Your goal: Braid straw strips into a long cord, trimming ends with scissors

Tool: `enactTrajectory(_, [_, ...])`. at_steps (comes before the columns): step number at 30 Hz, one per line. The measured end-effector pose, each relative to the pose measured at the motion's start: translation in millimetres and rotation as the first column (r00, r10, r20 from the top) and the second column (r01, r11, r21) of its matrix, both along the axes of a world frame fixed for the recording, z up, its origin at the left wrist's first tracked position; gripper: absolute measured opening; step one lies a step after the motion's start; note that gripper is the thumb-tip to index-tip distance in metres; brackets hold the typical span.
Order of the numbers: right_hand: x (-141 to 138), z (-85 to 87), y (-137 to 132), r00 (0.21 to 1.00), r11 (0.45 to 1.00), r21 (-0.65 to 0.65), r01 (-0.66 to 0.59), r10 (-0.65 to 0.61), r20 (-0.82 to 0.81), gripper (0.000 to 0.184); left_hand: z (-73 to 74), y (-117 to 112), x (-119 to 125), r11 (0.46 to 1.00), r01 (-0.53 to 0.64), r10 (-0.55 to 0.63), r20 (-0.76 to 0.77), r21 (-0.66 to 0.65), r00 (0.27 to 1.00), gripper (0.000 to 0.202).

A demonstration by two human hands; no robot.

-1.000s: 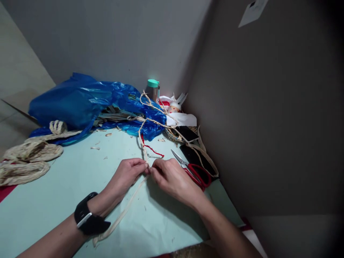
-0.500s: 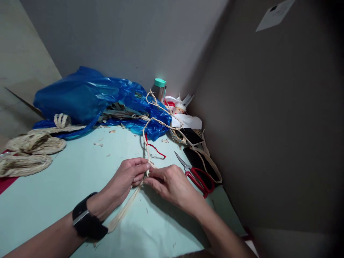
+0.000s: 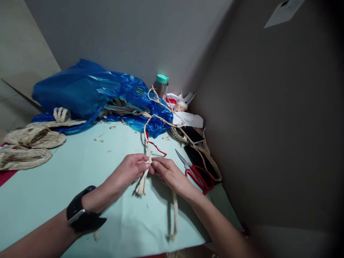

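Note:
A pale braided fibre cord [image 3: 149,148] runs from the back of the table down to my fingers. My left hand [image 3: 134,166] pinches it at the lower end, with a short frayed tail of strands [image 3: 141,186] hanging below. Close against it, my right hand [image 3: 168,172] pinches the cord's strands from the other side. One long loose strand [image 3: 175,215] hangs down from under my right hand. A red string [image 3: 158,148] is tied round the cord above my hands. On my left wrist sits a black watch [image 3: 83,213].
Red-handled scissors [image 3: 199,177] lie right of my hands beside a dark flat object [image 3: 196,154]. Behind are a blue plastic bag [image 3: 72,89], a bottle with a green lid [image 3: 161,84] and a patterned cup [image 3: 180,106]. Braided fibre pieces [image 3: 34,138] lie at left.
The long strand that trailed to the lower left now hangs on the right, under my right hand. My right hand has shifted up, and the short frayed tail is now exposed.

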State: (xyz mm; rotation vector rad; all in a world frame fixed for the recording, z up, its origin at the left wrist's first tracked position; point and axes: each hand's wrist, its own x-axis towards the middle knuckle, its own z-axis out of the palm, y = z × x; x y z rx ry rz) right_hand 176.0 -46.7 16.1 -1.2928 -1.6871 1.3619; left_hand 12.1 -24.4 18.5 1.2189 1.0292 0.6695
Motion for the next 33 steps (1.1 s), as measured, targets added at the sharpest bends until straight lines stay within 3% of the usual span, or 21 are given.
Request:
enactTrajectory(5, [0,-0.2,-2,0.994,0.986,0.158,0.053,-0.067,0.09,0.035,2.1,-1,2,0.998,-0.029,0.032,-0.051,0.058,0.998,0.014])
enactTrajectory(10, [-1,-11.1,-1,0.997,0.995,0.066,0.068,-0.07,0.027,0.026,-0.6,0,4,0.999,-0.041,0.041,-0.021,-0.001,0.999,0.018])
enactTrajectory(14, [7,-4.9,1,0.998,0.999,-0.022,0.036,-0.035,0.052,0.023,-0.8,0,4,0.995,-0.075,0.077,0.029,-0.067,0.997,0.023])
enactTrajectory(20, [15,2.0,4,0.996,0.997,0.047,0.062,-0.065,0.064,0.017,-2.7,1,2,0.984,-0.143,0.148,0.043,-0.106,0.988,0.027])
enactTrajectory(28, [11,2.0,4,0.987,0.971,-0.226,-0.076,0.04,-0.157,0.031,-7.8,6,-3,0.972,-0.143,0.169,0.129,-0.188,0.977,0.024])
enactTrajectory(31, [15,10.6,2,0.998,0.995,-0.102,-0.012,0.018,0.061,0.032,-6.0,5,-5,0.97,-0.154,0.181,0.141,-0.187,0.973,0.022])
enactTrajectory(33, [20,17.8,0,0.961,0.993,0.055,0.101,-0.111,0.254,0.021,-4.6,5,-5,0.967,-0.168,0.196,0.141,-0.191,0.97,0.021])
